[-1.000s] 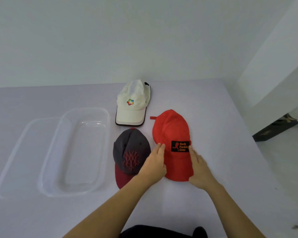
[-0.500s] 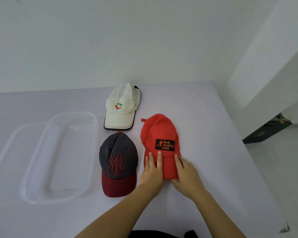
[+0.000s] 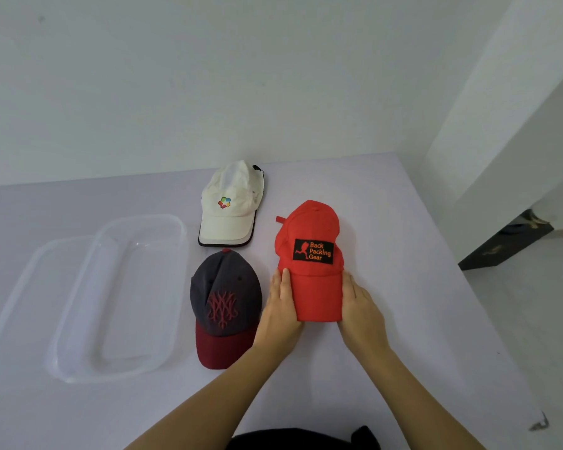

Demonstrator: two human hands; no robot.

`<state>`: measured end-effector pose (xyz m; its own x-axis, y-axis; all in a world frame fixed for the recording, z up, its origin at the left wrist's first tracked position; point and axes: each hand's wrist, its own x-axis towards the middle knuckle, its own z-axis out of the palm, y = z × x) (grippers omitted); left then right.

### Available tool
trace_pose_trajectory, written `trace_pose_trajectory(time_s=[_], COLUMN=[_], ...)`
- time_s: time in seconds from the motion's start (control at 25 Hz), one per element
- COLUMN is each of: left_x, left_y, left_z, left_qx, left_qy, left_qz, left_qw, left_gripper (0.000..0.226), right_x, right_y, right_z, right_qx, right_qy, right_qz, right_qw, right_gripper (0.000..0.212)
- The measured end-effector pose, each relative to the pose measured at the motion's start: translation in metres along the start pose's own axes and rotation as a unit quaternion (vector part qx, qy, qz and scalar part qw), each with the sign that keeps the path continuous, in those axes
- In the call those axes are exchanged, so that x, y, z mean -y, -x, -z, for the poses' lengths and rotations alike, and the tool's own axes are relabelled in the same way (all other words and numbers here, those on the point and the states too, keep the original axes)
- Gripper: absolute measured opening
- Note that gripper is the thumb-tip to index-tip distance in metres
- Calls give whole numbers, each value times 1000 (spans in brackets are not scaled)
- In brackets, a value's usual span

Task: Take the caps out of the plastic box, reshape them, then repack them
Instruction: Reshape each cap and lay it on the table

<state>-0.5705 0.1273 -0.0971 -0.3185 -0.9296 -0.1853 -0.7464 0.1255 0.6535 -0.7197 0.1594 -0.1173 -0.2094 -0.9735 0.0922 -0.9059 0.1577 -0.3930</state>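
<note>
Three caps lie on the pale table (image 3: 403,287). A red cap (image 3: 309,228) with a black "Back Packing Gear" patch sits at the right, brim toward me. My left hand (image 3: 280,306) presses the brim's left side and my right hand (image 3: 359,303) its right side, curving the brim between them. A grey cap (image 3: 225,287) with a dark red brim lies just left of my left hand. A white cap (image 3: 231,206) with a coloured logo lies behind it. The clear plastic box (image 3: 117,297) stands empty at the left.
The box's clear lid (image 3: 23,293) lies flat beside the box, partly under it on its left. The table's right edge drops to a light floor, where a dark object (image 3: 504,241) stands by the wall. A white wall runs along the table's far edge.
Both hands slid from the top of the red cap's brim down to its two sides and now squeeze it. The view shifted slightly.
</note>
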Motion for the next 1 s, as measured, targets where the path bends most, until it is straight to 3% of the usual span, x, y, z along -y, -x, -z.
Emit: trace_pose_trajectory(time_s=[0.2,0.32,0.44,0.6,0.8,0.88,1.0], left_x=[-17,-27,-24,-3,11,13,-6], left_y=[-2,-2,0,-3,9,12,21], left_z=[7,18,29,35,27,28,33], left_qx=[-14,4,-27,-61,-149,-185,-203], left_qy=[213,270,211,35,-8,50,261], left_qz=[32,43,31,-5,-66,-61,25], left_qw=[976,962,977,998,987,980,943], left_gripper=[62,55,57,64,72,69,65], right_x=[28,39,32,21,40,48,63], right_y=[-8,-11,-14,-11,-6,1,9], right_z=[21,32,36,39,50,47,49], right_qx=[-42,-47,-44,-6,-41,-92,-96], right_qy=[-179,-219,-174,-88,-35,-28,-134], right_qz=[-76,-83,-32,8,45,76,55], right_qw=[980,971,983,996,998,992,985], right_gripper=[43,36,45,58,76,79,67])
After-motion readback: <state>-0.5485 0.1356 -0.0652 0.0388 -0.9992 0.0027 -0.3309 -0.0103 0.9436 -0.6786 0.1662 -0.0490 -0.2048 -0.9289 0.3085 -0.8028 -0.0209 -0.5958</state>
